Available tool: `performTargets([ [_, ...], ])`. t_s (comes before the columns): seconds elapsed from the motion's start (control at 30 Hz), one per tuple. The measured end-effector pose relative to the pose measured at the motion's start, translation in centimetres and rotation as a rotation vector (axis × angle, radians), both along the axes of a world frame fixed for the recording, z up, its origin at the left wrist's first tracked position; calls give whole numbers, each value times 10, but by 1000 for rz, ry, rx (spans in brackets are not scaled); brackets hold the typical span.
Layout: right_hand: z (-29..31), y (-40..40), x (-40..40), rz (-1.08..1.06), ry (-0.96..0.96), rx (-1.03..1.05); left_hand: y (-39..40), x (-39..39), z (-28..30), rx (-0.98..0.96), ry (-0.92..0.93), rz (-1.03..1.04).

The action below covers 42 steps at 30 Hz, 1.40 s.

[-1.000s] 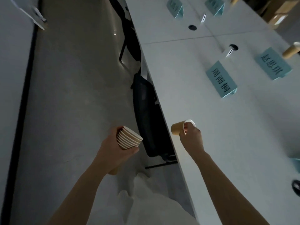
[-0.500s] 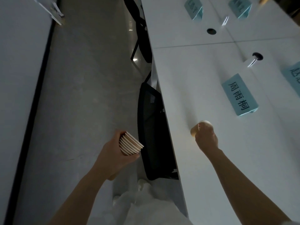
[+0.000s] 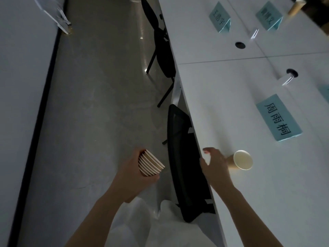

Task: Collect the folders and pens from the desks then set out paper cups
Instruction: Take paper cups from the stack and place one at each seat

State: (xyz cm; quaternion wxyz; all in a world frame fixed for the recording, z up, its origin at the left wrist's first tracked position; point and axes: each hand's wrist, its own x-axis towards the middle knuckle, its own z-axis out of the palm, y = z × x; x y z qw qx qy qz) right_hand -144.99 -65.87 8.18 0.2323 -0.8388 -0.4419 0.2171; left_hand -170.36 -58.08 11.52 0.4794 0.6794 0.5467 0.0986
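Observation:
My left hand grips a stack of several nested brown paper cups over the floor, left of the desk. A single brown paper cup stands on the white desk near its front edge, mouth up. My right hand hovers just left of that cup with relaxed fingers, apart from it and holding nothing. Another paper cup stands far back on the desk.
Teal name cards stand on the desk: one near the cup, two more farther back. Black chairs are tucked against the desk edge. Cable holes dot the desktop. A white wall borders the grey aisle.
My right hand set the single cup down on the desk, let go and drew back to the left. The left hand kept its hold on the stack.

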Motion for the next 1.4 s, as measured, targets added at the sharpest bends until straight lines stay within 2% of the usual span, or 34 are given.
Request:
performTargets([
  [0.17, 42, 77, -97, 74, 498, 37, 62, -42, -7, 3, 112, -159],
  [0.27, 52, 119, -149, 131, 674, -17, 102, -69, -2, 17, 115, -201],
  [0.4, 53, 165, -190, 216, 636, -74, 152, -99, 3, 28, 113, -285],
  [0.53, 54, 201, -210, 203, 585, -75, 189, -118, 3, 43, 72, -311],
  [0.67, 58, 240, -212, 179, 615, -69, 220, -128, 3, 45, -3, -270],
  [0.8, 51, 278, -204, 131, 636, -33, 264, -124, -2, 27, 3, -306],
  [0.93, 43, 319, -187, 48, 712, 22, 314, -108, -12, 6, 25, -327],
  [1.17, 51, 440, -113, 16, 648, 12, 433, -48, -9, 80, 64, -365],
  [1.27, 67, 486, -75, -83, 656, 64, 479, -21, -3, 128, 66, -380],
  [1.4, 89, 536, -35, -158, 634, 130, 527, 0, 7, 112, -31, -299],
])
